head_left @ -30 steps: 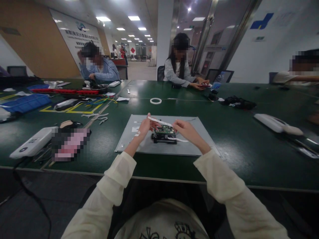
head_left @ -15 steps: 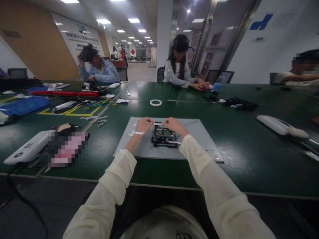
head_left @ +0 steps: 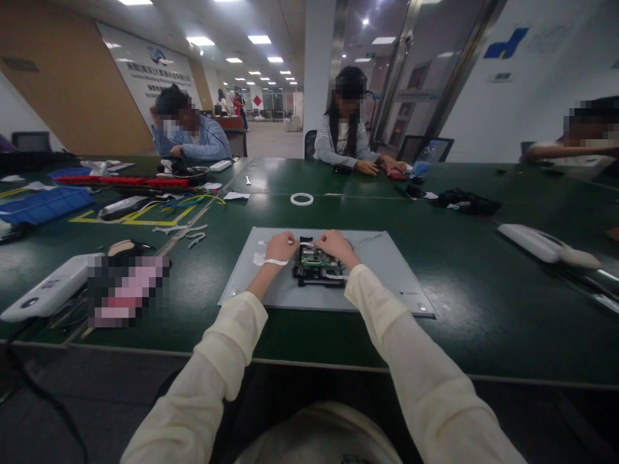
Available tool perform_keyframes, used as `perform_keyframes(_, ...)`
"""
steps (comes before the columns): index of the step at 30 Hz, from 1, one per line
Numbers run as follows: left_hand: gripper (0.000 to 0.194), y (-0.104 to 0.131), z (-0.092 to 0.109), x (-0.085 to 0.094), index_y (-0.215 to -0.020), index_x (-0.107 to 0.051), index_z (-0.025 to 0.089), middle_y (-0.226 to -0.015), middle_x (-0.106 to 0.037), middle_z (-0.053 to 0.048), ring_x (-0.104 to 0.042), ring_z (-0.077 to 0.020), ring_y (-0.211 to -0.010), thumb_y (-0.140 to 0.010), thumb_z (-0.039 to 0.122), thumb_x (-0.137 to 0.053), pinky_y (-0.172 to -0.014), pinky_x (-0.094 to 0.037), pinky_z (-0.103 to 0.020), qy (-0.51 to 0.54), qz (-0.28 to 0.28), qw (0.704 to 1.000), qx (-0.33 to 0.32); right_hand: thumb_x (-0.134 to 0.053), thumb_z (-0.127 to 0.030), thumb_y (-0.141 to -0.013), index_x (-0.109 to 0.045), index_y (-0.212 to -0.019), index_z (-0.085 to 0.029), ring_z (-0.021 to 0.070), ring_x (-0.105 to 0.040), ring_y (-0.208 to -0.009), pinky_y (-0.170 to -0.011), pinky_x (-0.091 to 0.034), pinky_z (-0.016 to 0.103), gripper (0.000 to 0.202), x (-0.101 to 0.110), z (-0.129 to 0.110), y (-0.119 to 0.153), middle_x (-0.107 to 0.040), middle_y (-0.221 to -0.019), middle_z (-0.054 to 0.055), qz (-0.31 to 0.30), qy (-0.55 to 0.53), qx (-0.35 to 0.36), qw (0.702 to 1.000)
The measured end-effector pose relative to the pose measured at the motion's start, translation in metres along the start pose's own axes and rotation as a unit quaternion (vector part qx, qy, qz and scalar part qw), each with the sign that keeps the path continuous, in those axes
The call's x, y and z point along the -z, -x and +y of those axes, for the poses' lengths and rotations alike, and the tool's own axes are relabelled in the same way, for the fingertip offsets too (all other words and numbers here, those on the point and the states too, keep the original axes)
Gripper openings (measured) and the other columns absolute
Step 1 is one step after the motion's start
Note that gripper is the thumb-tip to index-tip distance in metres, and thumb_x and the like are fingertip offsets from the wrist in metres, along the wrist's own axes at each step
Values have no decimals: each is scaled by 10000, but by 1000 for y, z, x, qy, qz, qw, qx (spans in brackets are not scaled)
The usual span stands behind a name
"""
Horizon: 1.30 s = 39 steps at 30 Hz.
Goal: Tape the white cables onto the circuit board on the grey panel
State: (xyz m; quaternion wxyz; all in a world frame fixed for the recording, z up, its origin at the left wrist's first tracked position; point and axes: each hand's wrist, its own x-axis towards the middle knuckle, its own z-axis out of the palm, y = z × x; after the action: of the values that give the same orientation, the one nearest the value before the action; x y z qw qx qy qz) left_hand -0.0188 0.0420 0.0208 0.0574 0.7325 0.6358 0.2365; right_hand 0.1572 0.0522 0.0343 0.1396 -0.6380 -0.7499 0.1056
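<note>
A grey flat panel (head_left: pixel 382 274) lies on the table before me. On its middle rests a black frame (head_left: pixel 316 283) carrying a green circuit board (head_left: pixel 316 260). My left hand (head_left: pixel 281 247) is at the frame's far left corner, its fingers pinched together. Across from it, my right hand (head_left: pixel 337 245) pinches too, above the board's far side. Between the fingertips runs a short white strip (head_left: pixel 306 244), perhaps tape; its ends are hidden by my fingers. A white band circles my left wrist.
On the green table (head_left: pixel 464 277), a white ring (head_left: pixel 302 199) like a tape roll lies beyond the panel. Pliers (head_left: pixel 178 229), a white device (head_left: pixel 51 287) and a blue tray (head_left: pixel 46 205) are at left. Another white device (head_left: pixel 529 243) lies right. Co-workers sit around the table.
My hands have shifted only slightly, still pinching at the frame's far edge. The strip sits a little lower. Across the table, a co-worker's hands have moved apart.
</note>
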Motion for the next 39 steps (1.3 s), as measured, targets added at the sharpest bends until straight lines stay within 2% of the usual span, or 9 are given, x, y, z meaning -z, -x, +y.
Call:
perform_keyframes(6, 190, 5, 7, -3, -832, -628, 216, -870, -686, -67, -621, -218, -867, -832, 342, -486, -707, -434, -281, -61, 1, 998, 14, -575, -444, -781, -724, -790, -164, 181, -612, -873, -690, -411, 220, 317, -3, -1, 1, -689, -883, 100, 6, 11, -17, 1000)
perform_keyframes(13, 190, 7, 7, -1, -888, -579, 198, -865, -673, -105, -625, -263, -869, -832, 360, -497, -695, -439, -320, -93, -20, 995, 15, -565, -543, -760, -710, -730, -136, 188, -612, -822, -664, -422, 228, 433, -1, 5, 5, -655, -854, 128, 14, 25, -60, 998)
perform_keyframes(17, 222, 11, 5, 4, -984, -541, 182, -912, -670, -118, -625, -266, -898, -838, 340, -486, -699, -441, -315, -122, -20, 992, 31, -597, -472, -751, -693, -791, -128, 177, -594, -835, -709, -423, 234, 360, 0, 13, 6, -616, -939, 132, 38, 7, -64, 997)
perform_keyframes(21, 271, 14, 3, 7, -1057, -506, 166, -929, -668, -136, -632, -277, -895, -850, 335, -460, -686, -442, -320, -150, -18, 988, 25, -615, -320, -749, -650, -919, -133, 160, -563, -880, -758, -411, 228, 256, -2, 17, 5, -603, -975, 105, 57, -17, -43, 997)
perform_keyframes(28, 265, 17, 7, 10, -1091, -477, 158, -932, -669, -135, -637, -268, -884, -857, 273, -432, -693, -442, -317, -167, -27, 985, 14, -512, -122, -757, -680, -936, -179, 136, -553, -873, -758, -392, 208, 252, 2, 12, 9, -636, -912, 50, 33, -37, 9, 999)
perform_keyframes(33, 243, 18, 7, 11, -1081, -478, 162, -945, -666, -128, -631, -250, -912, -862, 252, -428, -717, -437, -305, -158, -33, 987, 18, -441, -76, -767, -713, -894, -174, 140, -567, -877, -779, -386, 210, 316, 9, 8, 15, -651, -918, 62, 25, -42, 21, 999)
perform_keyframes(39, 231, 17, 5, 11, -1076, -483, 157, -942, -657, -133, -627, -267, -904, -859, 206, -422, -708, -435, -317, -152, -30, 988, 17, -451, -94, -779, -710, -894, -159, 159, -580, -875, -791, -393, 223, 291, 24, 10, 28, -659, -912, 75, 31, -34, 32, 998)
